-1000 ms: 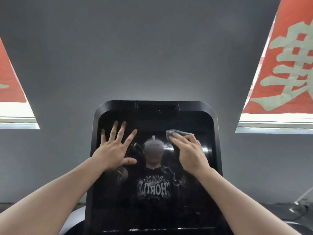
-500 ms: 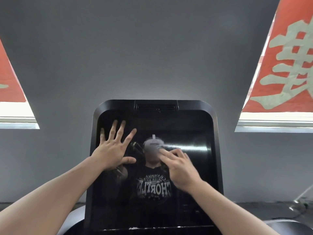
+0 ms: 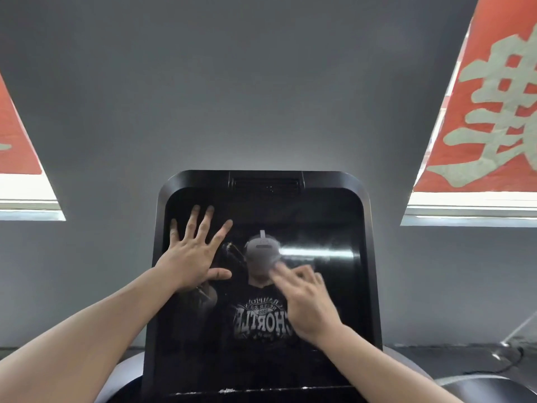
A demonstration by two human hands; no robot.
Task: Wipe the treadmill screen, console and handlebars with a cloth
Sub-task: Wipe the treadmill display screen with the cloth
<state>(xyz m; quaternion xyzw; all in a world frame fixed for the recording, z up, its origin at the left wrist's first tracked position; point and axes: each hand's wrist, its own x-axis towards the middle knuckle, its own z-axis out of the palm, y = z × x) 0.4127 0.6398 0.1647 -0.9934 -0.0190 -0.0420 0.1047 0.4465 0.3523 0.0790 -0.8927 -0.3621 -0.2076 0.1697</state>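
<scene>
The treadmill's tall black screen [image 3: 322, 219] fills the lower middle of the head view, and a person's reflection shows in its glass. My left hand [image 3: 191, 257] lies flat on the upper left of the screen with its fingers spread. Blurred by motion, my right hand [image 3: 305, 303] is at the screen's middle, its fingers bent over the cloth. The cloth itself is hidden beneath that hand. A glossy black frame [image 3: 370, 257] borders the glass.
Grey rounded console parts [image 3: 128, 370] show at both lower corners of the screen. A grey wall stands behind, with red banners at the right [image 3: 494, 112] and left [image 3: 14, 141] over bright windows. A thin cable [image 3: 511, 356] lies at the lower right.
My right hand has slid from the upper right of the screen down and left to its middle, and the cloth has gone out of sight under it. The left hand has stayed put.
</scene>
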